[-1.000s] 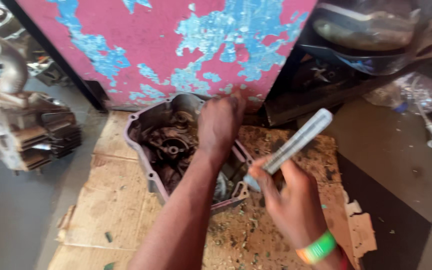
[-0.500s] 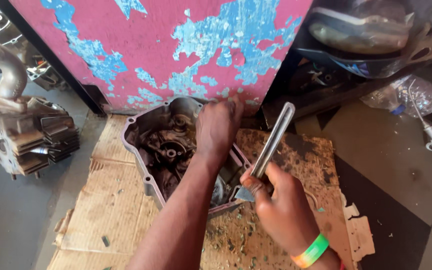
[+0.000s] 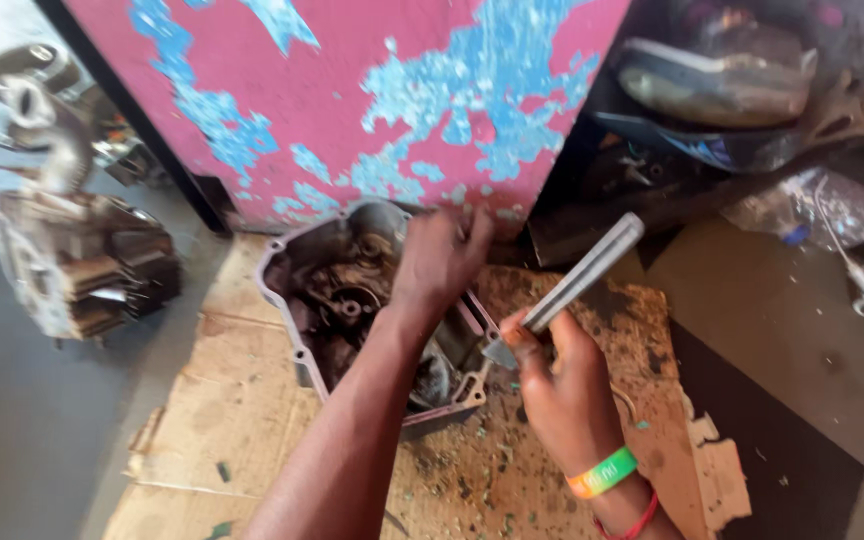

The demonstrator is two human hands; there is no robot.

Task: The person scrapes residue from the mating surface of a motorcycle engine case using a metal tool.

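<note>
Since half second ago, flat metal file (image 3: pixel 580 276) has tilted lower, tip swinging right toward dark shelf; left hand stayed put. I see right hand (image 3: pixel 560 392) closed around file's lower end, fingers curled tight, file rising up-right from grip. Left hand (image 3: pixel 439 260) rests on far rim of engine casing (image 3: pixel 322 300), fingers bent and loosely spread, blurred, so exact grip I cannot tell. Casing lies on dirty cardboard (image 3: pixel 242 420) on floor, against peeling pink-blue wall (image 3: pixel 402 90). Second engine block (image 3: pixel 82 270) well apart at left
</note>
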